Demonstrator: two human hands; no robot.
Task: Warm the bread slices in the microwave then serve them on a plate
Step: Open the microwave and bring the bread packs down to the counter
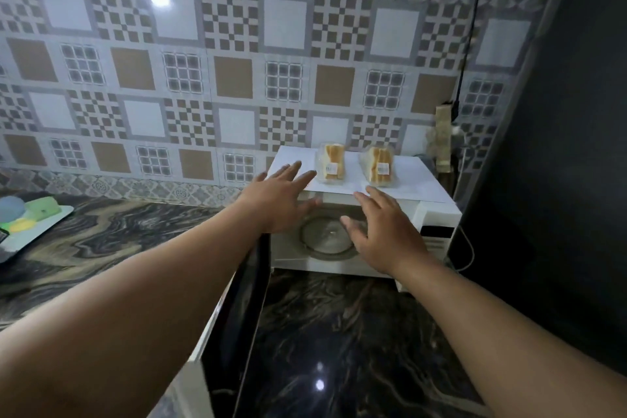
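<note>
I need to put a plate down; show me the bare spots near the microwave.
Free: the counter in front of the microwave, right of its open door, and the counter between the tray and the door. Crowded: the microwave top, with two bread packs.

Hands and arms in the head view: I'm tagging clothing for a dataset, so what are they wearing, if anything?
Nothing shows on them. The left hand and the right hand are bare, with no gloves, and no rings can be made out. Both forearms are uncovered as far as the frame edge: no sleeves, watch or wristband in view. Nails look short and unpainted, though the picture is soft.
</note>
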